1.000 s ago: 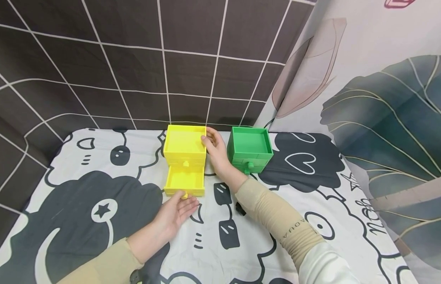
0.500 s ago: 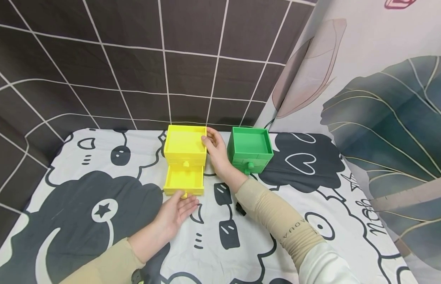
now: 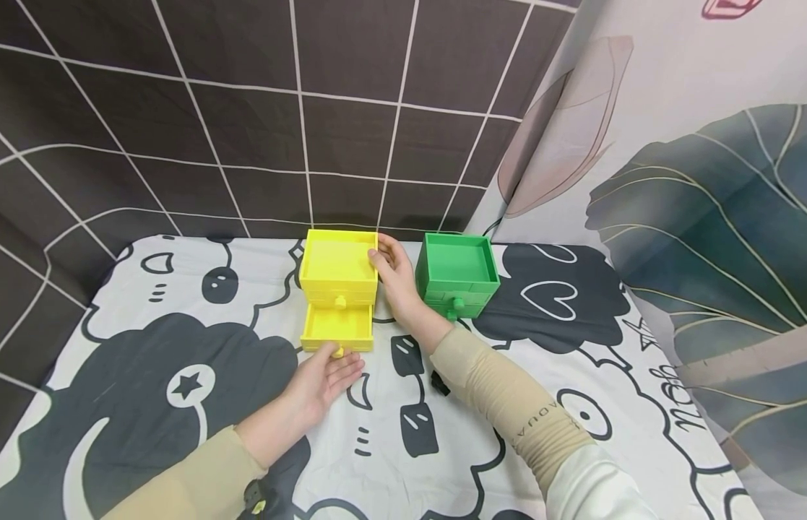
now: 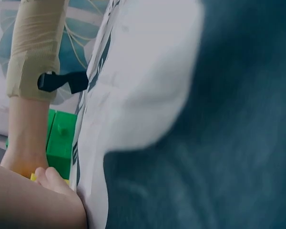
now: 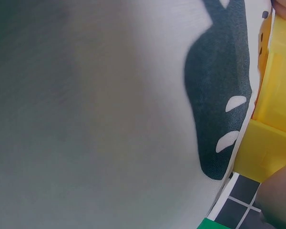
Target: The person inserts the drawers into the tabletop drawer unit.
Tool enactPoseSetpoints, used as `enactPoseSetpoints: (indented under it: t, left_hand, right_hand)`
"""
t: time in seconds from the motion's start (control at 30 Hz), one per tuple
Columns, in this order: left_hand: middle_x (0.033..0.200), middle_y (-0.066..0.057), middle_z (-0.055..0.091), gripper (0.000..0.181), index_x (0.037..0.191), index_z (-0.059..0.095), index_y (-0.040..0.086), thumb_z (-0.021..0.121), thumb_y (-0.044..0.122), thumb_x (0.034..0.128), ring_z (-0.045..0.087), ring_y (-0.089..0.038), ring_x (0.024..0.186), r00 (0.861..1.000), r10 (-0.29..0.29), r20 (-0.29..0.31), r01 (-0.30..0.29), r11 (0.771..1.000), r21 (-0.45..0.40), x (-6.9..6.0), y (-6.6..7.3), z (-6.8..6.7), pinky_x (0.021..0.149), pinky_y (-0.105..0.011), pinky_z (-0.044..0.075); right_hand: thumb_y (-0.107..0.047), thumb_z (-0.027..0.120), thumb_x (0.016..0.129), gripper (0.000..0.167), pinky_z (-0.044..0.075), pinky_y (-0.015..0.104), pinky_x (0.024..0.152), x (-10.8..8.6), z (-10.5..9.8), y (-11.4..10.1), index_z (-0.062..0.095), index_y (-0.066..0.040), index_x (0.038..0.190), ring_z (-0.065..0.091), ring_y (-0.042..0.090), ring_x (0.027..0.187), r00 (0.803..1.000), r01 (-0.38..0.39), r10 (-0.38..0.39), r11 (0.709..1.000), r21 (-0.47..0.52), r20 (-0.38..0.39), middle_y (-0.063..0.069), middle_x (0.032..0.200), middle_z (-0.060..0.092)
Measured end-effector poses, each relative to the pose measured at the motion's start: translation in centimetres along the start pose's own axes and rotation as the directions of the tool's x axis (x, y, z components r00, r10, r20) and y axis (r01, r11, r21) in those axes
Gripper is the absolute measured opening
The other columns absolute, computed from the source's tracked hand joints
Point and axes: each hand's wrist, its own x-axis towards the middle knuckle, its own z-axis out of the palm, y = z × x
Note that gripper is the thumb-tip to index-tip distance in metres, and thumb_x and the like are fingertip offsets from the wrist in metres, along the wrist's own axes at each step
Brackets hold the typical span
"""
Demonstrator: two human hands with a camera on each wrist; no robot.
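Observation:
A small yellow drawer cabinet [image 3: 340,260] with an open tray top stands on the patterned cloth. Its lower drawer [image 3: 338,326] sticks out at the front, with nothing visible inside. My left hand [image 3: 318,383] is at that drawer's front, palm up, fingers fairly straight, thumb against the drawer beside its round knob [image 3: 339,352]. My right hand [image 3: 398,278] holds the cabinet's right side near the back, thumb at the top rim; part of its fingers is hidden. In the right wrist view, yellow walls [image 5: 267,148] show near the fingers.
A similar green drawer cabinet [image 3: 459,271] stands close to the right of my right hand, its drawers in. Cartoon-printed cloth [image 3: 403,498] covers the surface. A dark gridded curtain [image 3: 240,123] hangs behind, and a leaf-print curtain [image 3: 715,238] at the right.
The yellow lower drawer has slid a little way into the cabinet, with my left hand moving along slightly at its front. My right hand and both cabinets stay in place.

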Motion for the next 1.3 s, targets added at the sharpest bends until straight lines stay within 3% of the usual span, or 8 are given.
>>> enactPoseSetpoints:
  t: [0.23,0.6,1.07,1.17,1.3]
  left_hand:
    - [0.1,-0.005,0.074,0.015,0.106,0.051,0.003,0.042,0.014,0.1065,0.075,-0.01,0.09,0.999,-0.014,0.047,0.014,1.0,-0.001,0.5,0.6,-0.3,0.094,-0.024,0.066]
    - [0.105,-0.006,0.074,0.024,0.126,0.049,0.001,0.039,0.018,0.1122,0.076,-0.012,0.092,0.994,-0.047,0.103,0.05,0.998,-0.033,1.5,1.8,-0.5,0.099,-0.026,0.065]
    - [0.114,-0.007,0.069,0.027,0.13,0.047,0.002,0.035,0.019,0.1131,0.075,-0.011,0.091,0.99,-0.079,0.116,0.085,0.995,-0.048,3.3,3.4,-0.3,0.11,-0.028,0.058]
    - [0.124,-0.01,0.066,0.034,0.139,0.044,0.0,0.034,0.021,0.1137,0.073,-0.014,0.104,0.989,-0.089,0.122,0.096,0.994,-0.057,3.9,3.8,-0.1,0.115,-0.029,0.054]
    - [0.147,-0.016,0.054,0.039,0.147,0.039,0.001,0.033,0.024,0.115,0.059,-0.026,0.139,0.987,-0.098,0.13,0.108,0.992,-0.068,4.6,4.2,0.3,0.121,-0.03,0.049]
  right_hand:
    - [-0.015,0.055,0.11,0.046,0.047,0.045,0.125,0.1,0.0,0.0,0.045,-0.003,0.153,0.053,0.031,0.139,1.0,-0.005,0.005,1.0,0.0,-0.003,0.018,0.153,0.054]
    - [-0.015,0.055,0.11,0.046,0.048,0.044,0.124,0.1,0.0,0.2,0.045,-0.002,0.153,0.053,0.031,0.139,1.0,0.002,-0.002,1.0,0.01,0.003,0.019,0.152,0.054]
    - [-0.016,0.056,0.11,0.047,0.048,0.044,0.124,0.1,0.1,0.2,0.045,-0.002,0.153,0.053,0.032,0.139,1.0,0.011,-0.011,1.0,0.0,0.005,0.02,0.153,0.054]
    - [-0.015,0.055,0.109,0.046,0.048,0.042,0.122,0.2,0.1,0.3,0.046,0.0,0.152,0.053,0.033,0.138,1.0,0.023,-0.023,1.0,-0.004,0.0,0.021,0.152,0.054]
    - [-0.012,0.055,0.109,0.045,0.048,0.042,0.123,0.2,0.2,0.3,0.046,0.002,0.151,0.053,0.035,0.139,0.999,0.034,-0.034,0.999,0.004,-0.009,0.023,0.151,0.054]
